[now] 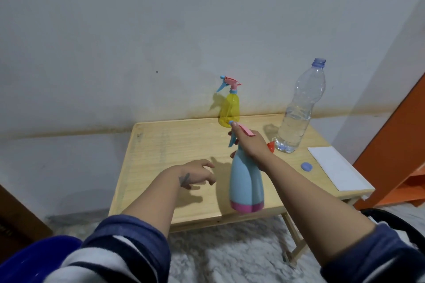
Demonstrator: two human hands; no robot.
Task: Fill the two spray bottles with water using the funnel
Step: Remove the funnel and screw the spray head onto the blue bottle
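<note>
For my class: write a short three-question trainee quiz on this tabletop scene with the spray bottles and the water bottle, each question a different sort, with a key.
1. True or false: the right hand grips the blue spray bottle at its neck.
2. Multiple choice: the blue cap lies (A) screwed on the water bottle, (B) loose on the table, (C) in the left hand.
3. Fill in: the yellow spray bottle stands at the table's ____ edge, by the wall.

Key
1. True.
2. B; the water bottle's mouth is uncapped.
3. Far; its sprayer head is on.
</note>
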